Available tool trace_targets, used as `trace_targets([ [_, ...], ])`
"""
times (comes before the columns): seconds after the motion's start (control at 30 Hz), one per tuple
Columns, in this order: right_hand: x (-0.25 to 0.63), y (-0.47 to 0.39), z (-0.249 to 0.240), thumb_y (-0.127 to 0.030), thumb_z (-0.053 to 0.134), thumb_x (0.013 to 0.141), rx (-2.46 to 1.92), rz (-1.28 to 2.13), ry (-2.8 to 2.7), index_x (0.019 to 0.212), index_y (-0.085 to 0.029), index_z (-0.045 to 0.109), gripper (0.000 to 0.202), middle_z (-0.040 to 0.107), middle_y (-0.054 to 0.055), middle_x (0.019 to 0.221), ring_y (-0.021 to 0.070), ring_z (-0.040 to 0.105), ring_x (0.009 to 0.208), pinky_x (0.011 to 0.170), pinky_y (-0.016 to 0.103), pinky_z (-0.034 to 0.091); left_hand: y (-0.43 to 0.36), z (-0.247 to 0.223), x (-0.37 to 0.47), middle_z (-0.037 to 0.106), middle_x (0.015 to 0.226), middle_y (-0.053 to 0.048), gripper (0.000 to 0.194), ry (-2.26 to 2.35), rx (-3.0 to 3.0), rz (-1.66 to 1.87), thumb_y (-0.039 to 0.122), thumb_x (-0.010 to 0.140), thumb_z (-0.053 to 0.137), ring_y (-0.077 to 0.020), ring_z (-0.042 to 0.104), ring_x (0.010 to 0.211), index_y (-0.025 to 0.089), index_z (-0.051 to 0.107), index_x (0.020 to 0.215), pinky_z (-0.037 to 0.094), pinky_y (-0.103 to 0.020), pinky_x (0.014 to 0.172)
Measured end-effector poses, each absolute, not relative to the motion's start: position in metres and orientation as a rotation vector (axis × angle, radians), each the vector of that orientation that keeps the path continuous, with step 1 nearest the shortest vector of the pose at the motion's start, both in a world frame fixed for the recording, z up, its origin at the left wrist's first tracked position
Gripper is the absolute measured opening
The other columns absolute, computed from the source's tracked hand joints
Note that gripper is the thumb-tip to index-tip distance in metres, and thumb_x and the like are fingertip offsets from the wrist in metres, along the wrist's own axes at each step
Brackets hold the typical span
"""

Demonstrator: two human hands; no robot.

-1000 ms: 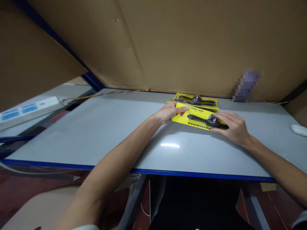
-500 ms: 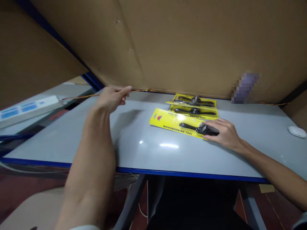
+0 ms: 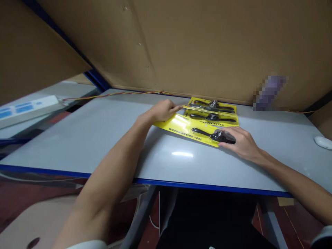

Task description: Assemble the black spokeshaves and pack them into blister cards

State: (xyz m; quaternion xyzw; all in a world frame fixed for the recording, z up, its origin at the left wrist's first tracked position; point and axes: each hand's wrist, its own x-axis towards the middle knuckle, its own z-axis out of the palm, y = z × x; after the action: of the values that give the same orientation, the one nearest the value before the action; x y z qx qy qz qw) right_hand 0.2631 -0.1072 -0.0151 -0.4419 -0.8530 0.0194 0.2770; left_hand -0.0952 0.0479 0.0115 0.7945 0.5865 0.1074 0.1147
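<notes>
A packaged spokeshave (image 3: 185, 127), black in a clear blister on a yellow card printed WOODWORKING TOOL, is held between my two hands just above or on the tabletop. My left hand (image 3: 165, 110) is closed at the card's left end, its thumb pointing right and its lower fingers hidden. At the other end my right hand (image 3: 241, 142) grips the card and blister, covering the tool's right handle. Just behind lie more yellow packs: a nearer packaged spokeshave (image 3: 212, 117) and, overlapping it, a farther pack (image 3: 214, 104).
The grey tabletop (image 3: 109, 138) has a blue edge and a cardboard wall behind it. A white power strip (image 3: 28, 109) lies at left, a twisted red-yellow cable (image 3: 111, 94) runs along the back. A small white object (image 3: 323, 141) and a blurred purple item (image 3: 269, 93) are at right.
My left hand has moved right and slightly down, from over the table's left back to the card's left end. The held pack has shifted slightly left; my right hand keeps its grip.
</notes>
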Motion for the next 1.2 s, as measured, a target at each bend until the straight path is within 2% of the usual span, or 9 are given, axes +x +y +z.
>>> trace_targets([
  [0.1, 0.266, -0.107, -0.012, -0.045, 0.079, 0.094, -1.176, -0.019, -2.289, 0.126, -0.025, 0.078, 0.038, 0.083, 0.01, 0.123, 0.0324, 0.078, 0.109, 0.095, 0.054, 0.064, 0.058, 0.006, -0.149, 0.042, 0.049, -0.003, 0.051, 1.989, 2.162, 0.349, 0.059, 0.089, 0.054, -0.0227, 0.053, 0.064, 0.024, 0.051, 0.053, 0.033, -0.033, 0.065],
  [0.2, 0.272, -0.105, -0.004, -0.046, 0.079, 0.095, -1.081, -0.042, -2.278, 0.126, -0.024, 0.078, 0.038, 0.083, 0.01, 0.121, 0.0314, 0.079, 0.108, 0.097, 0.053, 0.063, 0.064, -0.008, -0.188, 0.055, 0.056, -0.006, 0.045, 2.152, 2.061, 0.368, 0.06, 0.086, 0.063, -0.0271, 0.06, 0.075, 0.025, 0.058, 0.059, 0.041, -0.034, 0.073],
  [0.3, 0.285, -0.103, 0.012, -0.055, 0.079, 0.093, -1.054, -0.168, -2.168, 0.127, -0.025, 0.078, 0.045, 0.083, 0.011, 0.124, 0.0323, 0.079, 0.113, 0.102, 0.052, 0.062, 0.066, -0.017, -0.19, 0.068, 0.083, -0.011, 0.038, 2.225, 2.091, 0.543, 0.056, 0.091, 0.061, -0.0338, 0.062, 0.103, 0.022, 0.065, 0.074, 0.047, -0.043, 0.096],
  [0.43, 0.322, -0.1, 0.03, -0.06, 0.079, 0.091, -1.11, -0.493, -1.883, 0.123, -0.023, 0.076, 0.049, 0.083, 0.014, 0.121, 0.034, 0.079, 0.113, 0.102, 0.053, 0.061, 0.06, -0.011, -0.158, 0.065, 0.121, -0.012, 0.051, 2.056, 2.247, 0.864, 0.062, 0.103, 0.049, -0.0372, 0.051, 0.131, 0.017, 0.071, 0.108, 0.035, -0.055, 0.119],
  [0.6, 0.364, -0.09, 0.026, -0.061, 0.069, 0.089, -1.286, -0.616, -1.651, 0.133, -0.015, 0.07, 0.064, 0.078, 0.024, 0.126, 0.0372, 0.076, 0.115, 0.098, 0.051, 0.062, 0.048, -0.012, -0.109, 0.062, 0.139, -0.016, 0.055, 1.618, 2.505, 0.847, 0.061, 0.1, 0.05, -0.0363, 0.051, 0.135, 0.021, 0.068, 0.134, 0.037, -0.053, 0.122],
  [0.73, 0.379, -0.081, 0.021, -0.053, 0.066, 0.087, -1.415, -0.496, -1.801, 0.14, -0.013, 0.067, 0.067, 0.08, 0.022, 0.122, 0.0328, 0.077, 0.103, 0.09, 0.045, 0.061, 0.048, -0.032, -0.085, 0.057, 0.146, -0.019, 0.068, 1.609, 2.426, 0.694, 0.059, 0.098, 0.047, -0.0408, 0.049, 0.14, 0.021, 0.057, 0.154, 0.039, -0.06, 0.119],
  [0.87, 0.404, -0.072, 0.026, -0.041, 0.071, 0.082, -1.842, -0.322, -2.015, 0.143, -0.022, 0.07, 0.063, 0.079, 0.018, 0.127, 0.0341, 0.073, 0.105, 0.088, 0.047, 0.053, 0.058, -0.042, -0.086, 0.059, 0.143, -0.025, 0.065, 1.944, 2.152, 0.75, 0.052, 0.101, 0.042, -0.0434, 0.051, 0.139, 0.017, 0.057, 0.153, 0.041, -0.062, 0.117],
  [1.0, 0.435, -0.067, 0.026, -0.032, 0.078, 0.073, -2.267, -0.093, -2.014, 0.126, -0.021, 0.079, 0.054, 0.082, 0.018, 0.109, 0.0288, 0.067, 0.08, 0.072, 0.042, 0.045, 0.066, -0.036, -0.096, 0.061, 0.143, -0.024, 0.052, 2.146, 1.982, 0.939, 0.042, 0.103, 0.04, -0.0421, 0.054, 0.138, 0.018, 0.063, 0.143, 0.041, -0.061, 0.117],
  [1.2, 0.422, -0.07, 0.025, -0.034, 0.064, 0.09, -2.239, -0.234, -1.759, 0.118, -0.022, 0.082, 0.036, 0.082, 0.019, 0.111, 0.0276, 0.066, 0.08, 0.072, 0.04, 0.042, 0.057, -0.026, -0.081, 0.069, 0.143, -0.018, 0.057, 1.783, 2.181, 1.042, 0.047, 0.106, 0.032, -0.032, 0.061, 0.134, 0.016, 0.066, 0.139, 0.042, -0.048, 0.12],
])
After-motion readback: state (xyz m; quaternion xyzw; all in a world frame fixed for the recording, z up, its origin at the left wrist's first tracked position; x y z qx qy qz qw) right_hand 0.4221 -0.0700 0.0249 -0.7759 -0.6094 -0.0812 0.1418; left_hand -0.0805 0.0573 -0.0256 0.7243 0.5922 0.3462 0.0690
